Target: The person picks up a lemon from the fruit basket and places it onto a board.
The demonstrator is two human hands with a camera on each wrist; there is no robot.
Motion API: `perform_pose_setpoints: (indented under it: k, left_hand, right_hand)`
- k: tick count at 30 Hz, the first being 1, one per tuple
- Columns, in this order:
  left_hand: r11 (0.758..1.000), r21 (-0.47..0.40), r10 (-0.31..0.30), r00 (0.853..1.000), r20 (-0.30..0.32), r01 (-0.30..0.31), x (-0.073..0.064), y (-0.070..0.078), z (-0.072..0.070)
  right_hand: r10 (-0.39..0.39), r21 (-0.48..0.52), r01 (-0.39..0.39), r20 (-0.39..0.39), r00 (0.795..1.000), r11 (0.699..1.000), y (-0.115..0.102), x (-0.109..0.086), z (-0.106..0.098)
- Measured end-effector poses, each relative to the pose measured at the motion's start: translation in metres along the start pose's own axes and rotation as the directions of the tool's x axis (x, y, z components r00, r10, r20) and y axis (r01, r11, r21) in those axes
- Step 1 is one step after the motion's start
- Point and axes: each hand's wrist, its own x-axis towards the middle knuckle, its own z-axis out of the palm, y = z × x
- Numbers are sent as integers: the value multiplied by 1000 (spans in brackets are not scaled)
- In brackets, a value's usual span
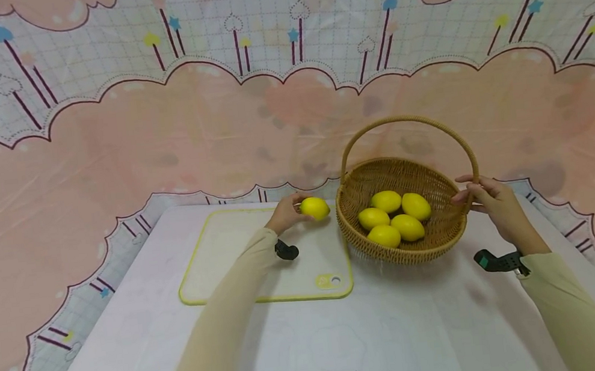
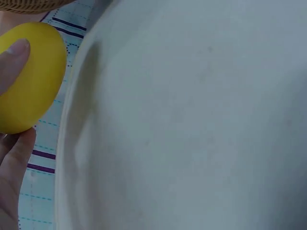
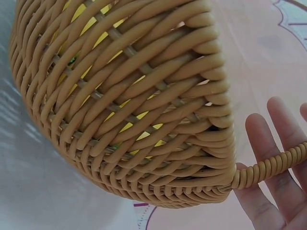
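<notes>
My left hand (image 1: 285,213) pinches a yellow lemon (image 1: 315,208) over the far right part of the white cutting board (image 1: 228,247). In the left wrist view, the thumb lies across the lemon (image 2: 41,79), with fingertips at its underside. Just to the right, a wicker basket (image 1: 408,253) tilts its opening towards me, with several lemons (image 1: 408,227) inside. My right hand (image 1: 498,207) holds the basket's handle (image 1: 472,161) low on its right side. Fingers pass behind the handle in the right wrist view, beside the woven wall (image 3: 129,105).
The board has a yellow-green rim and a small hole at its near right corner. A white cloth covers the table (image 1: 315,353). Behind it hangs a pink and white patterned curtain (image 1: 216,139). Dark straps with cameras (image 1: 501,262) sit on both wrists.
</notes>
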Motion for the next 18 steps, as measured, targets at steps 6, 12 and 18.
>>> perform_pose_setpoints:
  k: [6, 12, 18]
  left_hand:
    - [999, 12, -31, 999, -7, 31, 3, -9, 8]
    - [997, 24, -81, 996, 23, 80, 1, -13, 8]
    - [996, 7, -92, 994, 52, 92, 3, -20, 3]
  right_hand:
    - [-1, -7, 1, -12, 1000, 1000, 1, 0, 1]
    - [12, -37, -13, -13, 1000, 999, 2, -2, 2]
    - [3, -77, -4, -22, 1000, 997, 2, -1, 1]
